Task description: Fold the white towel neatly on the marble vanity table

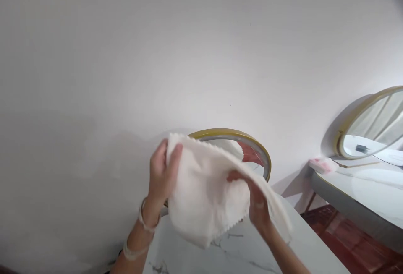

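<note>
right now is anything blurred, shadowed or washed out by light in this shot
In the head view, the white cloth and right hand look slightly blurred; the wall is dimmer toward the left; a shadow falls beside the right-hand mirror; the table under it looks pale with glare.

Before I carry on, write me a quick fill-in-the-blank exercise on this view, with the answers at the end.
1. The left hand and the right hand both touch the same white ____.
2. Bands circle the person's ____ arm, while none shows on the other.
3. The nearer mirror stands partly hidden ____ what the hands touch.
4. The pink-and-white packet lies on the table at the picture's ____ side.

Missing words: cloth; left; behind; right.
</note>
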A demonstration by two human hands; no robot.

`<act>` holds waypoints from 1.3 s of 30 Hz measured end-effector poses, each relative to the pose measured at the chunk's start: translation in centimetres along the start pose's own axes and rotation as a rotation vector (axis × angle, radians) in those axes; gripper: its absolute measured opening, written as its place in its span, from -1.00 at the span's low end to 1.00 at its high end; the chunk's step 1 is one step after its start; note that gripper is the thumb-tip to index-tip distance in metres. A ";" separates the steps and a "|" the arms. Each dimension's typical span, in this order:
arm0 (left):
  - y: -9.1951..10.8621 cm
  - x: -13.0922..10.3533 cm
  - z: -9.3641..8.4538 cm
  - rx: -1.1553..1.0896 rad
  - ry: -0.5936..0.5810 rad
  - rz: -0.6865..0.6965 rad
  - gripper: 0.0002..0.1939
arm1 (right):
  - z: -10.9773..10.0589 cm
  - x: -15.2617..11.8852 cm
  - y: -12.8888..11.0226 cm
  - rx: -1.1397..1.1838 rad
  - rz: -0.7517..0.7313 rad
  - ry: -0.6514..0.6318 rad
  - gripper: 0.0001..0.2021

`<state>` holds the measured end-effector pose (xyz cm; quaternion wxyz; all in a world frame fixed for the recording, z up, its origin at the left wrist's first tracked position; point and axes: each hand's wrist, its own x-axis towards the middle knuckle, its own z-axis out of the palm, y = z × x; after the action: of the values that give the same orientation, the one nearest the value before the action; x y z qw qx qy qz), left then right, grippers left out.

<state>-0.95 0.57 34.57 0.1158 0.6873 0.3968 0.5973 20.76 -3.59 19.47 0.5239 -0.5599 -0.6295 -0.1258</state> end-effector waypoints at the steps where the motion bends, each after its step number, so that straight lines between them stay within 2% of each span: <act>1: -0.3 2.1 0.3 0.029 0.038 0.009 -0.71 | 0.3 3.3 -0.5 0.034 -0.014 0.034 -0.51; 3: -1.8 5.0 1.2 0.167 0.064 0.009 -0.78 | 1.2 8.7 -1.7 0.046 -0.078 0.267 -0.65; 4: -2.7 5.6 1.8 0.246 0.081 0.025 -0.82 | 1.7 10.7 -2.3 -0.027 -0.139 0.323 -0.65; 5: -3.5 5.7 2.5 0.312 0.103 0.064 -0.82 | 2.2 12.2 -2.6 -0.088 -0.206 0.319 -0.63; 7: -4.6 5.1 3.9 0.380 0.103 0.224 -0.66 | 3.0 13.9 -2.7 -0.188 -0.306 0.241 -0.60; 9: -4.7 4.0 5.2 0.411 -0.014 0.422 -0.57 | 3.4 14.1 -2.0 -0.208 -0.340 0.178 -0.62; 12: -3.5 3.1 7.4 0.541 -0.230 0.587 -0.59 | 3.3 13.4 -0.2 -0.198 -0.329 0.232 -0.66; 15: -2.0 3.3 10.5 0.647 -0.257 0.676 -0.61 | 2.7 12.1 2.3 -0.188 -0.250 0.332 -0.66; 18: -0.8 3.5 15.2 0.646 -0.314 0.821 -0.71 | 2.3 9.6 5.5 -0.148 -0.050 0.393 -0.64; 21: 0.0 3.1 19.6 0.626 -0.441 0.978 -0.76 | 2.1 6.1 8.7 -0.083 0.197 0.395 -0.59; 23: 0.3 2.8 21.1 0.600 -0.480 1.024 -0.77 | 1.9 4.2 10.1 -0.066 0.296 0.392 -0.54; 24: 0.4 2.8 21.3 0.577 -0.462 1.018 -0.78 | 1.9 3.7 10.4 -0.074 0.312 0.395 -0.53; 25: 0.5 2.9 21.0 0.544 -0.426 0.997 -0.80 | 1.9 3.4 10.4 -0.096 0.303 0.406 -0.52; 27: 0.2 3.4 19.3 0.452 -0.313 0.908 -0.82 | 1.9 4.0 9.8 -0.157 0.216 0.442 -0.51; 31: -2.0 4.7 12.6 0.212 -0.048 0.600 -0.81 | 2.8 7.9 6.4 -0.240 -0.141 0.488 -0.48; 35: -6.8 3.8 5.4 -0.048 0.176 0.171 -0.74 | 5.3 11.3 1.6 -0.231 -0.647 0.411 -0.53; 37: -10.1 2.1 2.8 -0.159 0.277 -0.069 -0.65 | 7.1 11.8 -0.6 -0.133 -0.922 0.284 -0.54; 39: -13.4 -0.2 1.1 -0.227 0.368 -0.304 -0.53 | 9.2 11.1 -2.1 -0.006 -1.113 0.109 -0.55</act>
<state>-5.37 9.59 25.65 0.2064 0.4823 0.4401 0.7288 16.17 8.94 25.38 0.4086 -0.1373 -0.8018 -0.4139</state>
